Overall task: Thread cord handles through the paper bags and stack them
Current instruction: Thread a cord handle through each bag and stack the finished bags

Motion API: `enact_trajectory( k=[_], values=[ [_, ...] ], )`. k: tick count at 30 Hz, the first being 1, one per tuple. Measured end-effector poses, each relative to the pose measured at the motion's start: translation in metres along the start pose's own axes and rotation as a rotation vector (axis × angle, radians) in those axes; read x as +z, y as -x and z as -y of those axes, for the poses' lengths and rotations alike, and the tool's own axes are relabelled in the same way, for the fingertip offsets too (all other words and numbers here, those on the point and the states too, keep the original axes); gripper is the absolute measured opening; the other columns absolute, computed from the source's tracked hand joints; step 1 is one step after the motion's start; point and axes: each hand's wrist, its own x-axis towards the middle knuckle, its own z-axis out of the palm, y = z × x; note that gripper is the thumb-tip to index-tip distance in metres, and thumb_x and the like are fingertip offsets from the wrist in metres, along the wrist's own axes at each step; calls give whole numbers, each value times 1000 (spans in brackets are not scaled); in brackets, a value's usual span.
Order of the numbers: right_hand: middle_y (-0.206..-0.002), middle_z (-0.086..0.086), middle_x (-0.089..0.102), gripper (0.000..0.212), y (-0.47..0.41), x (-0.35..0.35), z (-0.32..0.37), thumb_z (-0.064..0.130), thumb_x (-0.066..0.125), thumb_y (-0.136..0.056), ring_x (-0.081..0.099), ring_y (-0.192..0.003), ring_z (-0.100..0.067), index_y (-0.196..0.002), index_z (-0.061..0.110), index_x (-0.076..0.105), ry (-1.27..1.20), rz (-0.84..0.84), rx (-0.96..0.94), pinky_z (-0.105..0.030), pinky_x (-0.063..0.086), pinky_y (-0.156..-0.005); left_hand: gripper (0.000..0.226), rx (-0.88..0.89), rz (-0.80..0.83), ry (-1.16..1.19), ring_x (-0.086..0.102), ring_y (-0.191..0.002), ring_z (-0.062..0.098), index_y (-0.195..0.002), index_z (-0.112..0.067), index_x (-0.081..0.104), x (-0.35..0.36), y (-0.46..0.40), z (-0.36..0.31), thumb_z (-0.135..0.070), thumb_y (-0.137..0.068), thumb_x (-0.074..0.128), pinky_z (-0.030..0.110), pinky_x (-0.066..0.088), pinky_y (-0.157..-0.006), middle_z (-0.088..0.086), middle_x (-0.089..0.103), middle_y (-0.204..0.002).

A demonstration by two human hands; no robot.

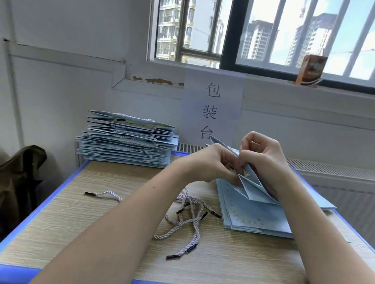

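Note:
A folded light-blue paper bag (252, 186) stands on edge between my hands, above a low pile of flat blue bags (249, 220) at the table's right. My left hand (206, 163) pinches the bag's upper edge from the left. On the right side my right hand (262, 152) grips the same edge with curled fingers. A small loop of cord shows at a hole in the bag, just below my fingers. Several loose white twisted cords (188, 217) with black tips lie in the table's middle. A single cord (106, 194) lies further left.
A tall stack of blue bags with cord handles (128, 141) sits at the table's far left corner. The table (76, 221) has a blue rim and woven top. A paper sign hangs on the wall behind. A draped chair stands at the left, a radiator at the right.

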Motion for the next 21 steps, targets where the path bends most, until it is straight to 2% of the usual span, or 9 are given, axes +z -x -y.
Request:
enact_trajectory(
  k=[2, 4, 6, 8, 12, 15, 17, 21],
  values=[
    [-60, -12, 44, 22, 1, 2, 0, -13, 54, -58, 45, -53, -23, -69, 4, 47, -18, 0, 7, -30, 39, -52, 8, 1, -4, 22, 34, -48, 6, -86, -5, 71, 1, 0, 1, 1, -81, 72, 23, 28, -47, -17, 43, -48],
    [-60, -10, 43, 21, 2, 2, 1, -8, 55, -56, 43, -53, -20, -69, 6, 48, -16, -3, 3, -28, 38, -51, 17, 30, -35, 66, 39, -44, 0, -76, -7, 67, 1, -1, 1, 9, -83, 66, 13, 32, -47, -17, 46, -46],
    [-61, -8, 43, 19, 2, 2, 2, -5, 56, -56, 42, -56, -19, -69, 7, 49, -3, -1, -8, -27, 37, -51, 14, 52, -90, 87, 42, -45, -2, -77, -4, 69, 0, -2, 2, 8, -83, 69, 8, 34, -49, -17, 49, -46],
    [-62, -8, 43, 19, 1, 2, 1, -4, 57, -57, 43, -58, -19, -70, 7, 49, 0, 9, -10, -28, 38, -53, 6, 68, -140, 91, 42, -47, -2, -83, 0, 74, 0, -5, 5, 4, -80, 75, 10, 35, -50, -16, 50, -48],
    [-60, -5, 46, 20, 2, 3, 0, -6, 57, -60, 47, -53, -17, -69, 10, 49, -20, 25, -8, -26, 41, -52, 8, 86, -193, 77, 37, -49, 3, -83, 1, 75, 1, -8, 9, 2, -76, 77, 14, 31, -49, -7, 47, -54],
    [-58, -3, 44, 19, 1, 4, -1, -4, 56, -59, 43, -51, -15, -67, 12, 49, 2, 15, -9, -22, 38, -49, 10, 91, -193, 72, 39, -52, 6, -83, -1, 76, 0, -10, 11, 3, -74, 77, 16, 32, -50, 1, 52, -60],
    [-58, -2, 43, 18, 1, 5, -2, -3, 55, -58, 41, -51, -13, -66, 13, 49, 32, 13, -12, -20, 36, -47, 9, 94, -191, 73, 40, -53, 7, -81, -1, 75, -1, -10, 12, 4, -73, 76, 18, 33, -52, 0, 52, -59],
    [-60, -4, 44, 20, 1, 2, -2, -4, 56, -58, 41, -54, -17, -68, 12, 49, 29, -3, -8, -24, 38, -49, 7, 76, -169, 58, 45, -54, 9, -83, -3, 69, 1, -9, 12, 2, -77, 70, 25, 39, -56, 0, 53, -64]
  ],
)
